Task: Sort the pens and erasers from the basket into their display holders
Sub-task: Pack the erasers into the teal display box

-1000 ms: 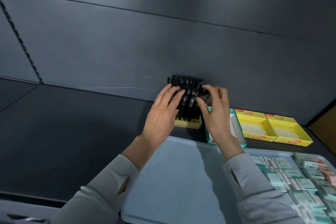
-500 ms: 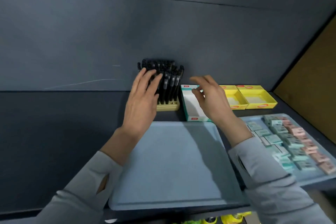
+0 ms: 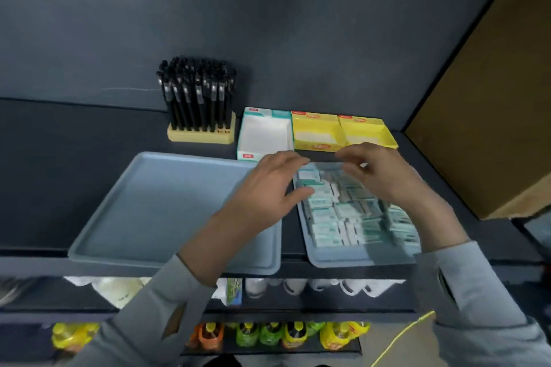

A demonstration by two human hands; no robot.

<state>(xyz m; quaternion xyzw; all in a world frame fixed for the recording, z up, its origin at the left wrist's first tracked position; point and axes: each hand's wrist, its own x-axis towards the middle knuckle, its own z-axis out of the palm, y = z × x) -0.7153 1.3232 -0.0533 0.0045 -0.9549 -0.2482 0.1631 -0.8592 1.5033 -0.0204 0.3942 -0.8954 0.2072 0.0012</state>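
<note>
Currently on the dark shelf [image 3: 53, 176], listed far to near. Item one: black pens [image 3: 195, 92], a dense upright bundle standing in a tan pen holder [image 3: 200, 136] against the back wall. Item two: a white and teal display box [image 3: 265, 132], open-topped, just right of the holder. Items three and four: the left yellow display box [image 3: 316, 132] and the right yellow display box [image 3: 368, 132], side by side and touching, right of the white one. Item five: a large grey-blue tray [image 3: 161, 205], near left, its near rim at the shelf front. Item six: a smaller grey-blue tray [image 3: 337, 262] just to its right, packed with erasers [image 3: 343, 214] in white and teal sleeves, lying in rows. The left hand [image 3: 268, 185] hovers over the far left corner of the eraser tray, fingers straight and loosely spread, thumb reaching toward the erasers, holding nothing. The right hand [image 3: 378, 176] hovers over the far end of the same tray, fingers loosely bent toward the left hand, nothing seen in its grasp; whether any fingertip touches an eraser cannot be told through the blur. Both arms wear grey sleeves. A brown panel [image 3: 492, 104] stands at the right. Below the shelf: white goods [image 3: 119, 289], then a row of coloured bottles [image 3: 268, 334], and a yellow cord [image 3: 399, 337] near right.
</note>
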